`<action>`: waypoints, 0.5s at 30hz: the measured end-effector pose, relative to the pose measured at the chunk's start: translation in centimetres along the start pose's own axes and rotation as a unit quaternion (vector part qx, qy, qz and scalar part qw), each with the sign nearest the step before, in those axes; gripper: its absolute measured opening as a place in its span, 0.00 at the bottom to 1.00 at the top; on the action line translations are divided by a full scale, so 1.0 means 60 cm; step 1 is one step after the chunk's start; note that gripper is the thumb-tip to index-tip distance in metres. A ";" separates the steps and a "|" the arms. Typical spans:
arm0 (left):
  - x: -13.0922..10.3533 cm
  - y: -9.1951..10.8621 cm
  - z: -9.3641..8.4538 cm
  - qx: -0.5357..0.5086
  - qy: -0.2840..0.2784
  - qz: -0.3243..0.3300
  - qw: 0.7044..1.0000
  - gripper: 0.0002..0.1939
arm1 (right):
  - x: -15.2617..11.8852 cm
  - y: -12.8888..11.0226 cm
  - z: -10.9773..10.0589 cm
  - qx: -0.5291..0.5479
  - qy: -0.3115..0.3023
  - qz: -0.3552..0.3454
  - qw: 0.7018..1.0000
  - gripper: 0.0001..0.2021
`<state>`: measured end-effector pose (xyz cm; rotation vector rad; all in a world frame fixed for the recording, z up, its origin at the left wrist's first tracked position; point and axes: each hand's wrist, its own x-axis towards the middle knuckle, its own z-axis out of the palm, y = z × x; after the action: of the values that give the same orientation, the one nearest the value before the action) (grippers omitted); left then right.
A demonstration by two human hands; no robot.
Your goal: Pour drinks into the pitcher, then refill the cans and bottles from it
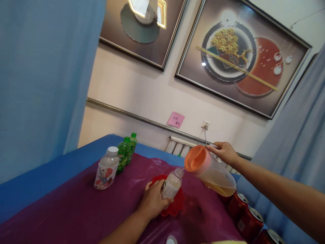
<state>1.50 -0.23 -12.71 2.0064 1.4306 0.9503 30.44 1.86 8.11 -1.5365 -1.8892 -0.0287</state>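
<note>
My left hand (152, 203) is closed around a small clear bottle (173, 184) with a label, its neck uncapped and leaning to the right. Beneath it lies a red dish with a scalloped edge (179, 203), partly hidden by the hand and bottle. My right hand (225, 153) grips the handle of a clear plastic pitcher (215, 176). The pitcher is tipped left, so its orange lid (195, 159) is beside the bottle's mouth. Pale yellowish liquid shows inside the pitcher. Whether liquid is flowing between the two, I cannot tell.
A white-capped bottle with a floral label (106, 169) and two green bottles (124, 154) stand at left on a purple plastic sheet (76, 210). Several red cans (250, 222) line the right side. A white cap (171, 240) lies at the near edge. Blue curtains (45, 84) hang on both sides.
</note>
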 end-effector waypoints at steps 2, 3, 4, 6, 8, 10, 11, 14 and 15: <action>0.000 0.000 0.001 -0.002 0.000 0.001 1.000 0.29 | 0.000 0.002 0.000 0.000 -0.002 0.003 1.000 0.34; 0.001 -0.001 0.001 -0.002 0.001 0.001 1.000 0.29 | -0.001 0.002 -0.001 0.001 -0.003 0.004 1.000 0.33; 0.001 -0.001 0.002 -0.002 0.001 0.001 1.000 0.29 | -0.001 0.002 -0.001 0.003 -0.004 0.005 1.000 0.33; 0.002 -0.003 0.003 -0.003 0.002 0.001 1.000 0.30 | -0.002 0.002 -0.002 0.005 -0.008 0.010 1.000 0.33; 0.002 -0.003 0.004 -0.005 0.001 -0.002 1.000 0.32 | -0.003 0.001 -0.004 0.006 -0.009 0.013 1.000 0.33; 0.002 -0.003 0.004 -0.003 -0.001 -0.007 1.000 0.34 | -0.004 0.000 -0.005 0.005 -0.006 0.014 1.000 0.33; 0.002 -0.003 0.004 -0.001 -0.001 -0.007 1.000 0.35 | -0.005 -0.001 -0.006 0.004 -0.003 0.013 1.000 0.33; 0.001 -0.002 0.004 0.005 0.000 -0.003 1.000 0.31 | -0.006 -0.001 -0.006 0.003 0.003 0.015 1.000 0.34; 0.001 -0.002 0.004 0.006 0.000 -0.002 1.000 0.30 | -0.006 -0.001 -0.006 0.004 0.003 0.016 1.000 0.34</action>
<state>1.62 -0.14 -12.93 2.0106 1.4437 0.9427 30.60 1.38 8.23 -1.5587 -1.8588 -0.0109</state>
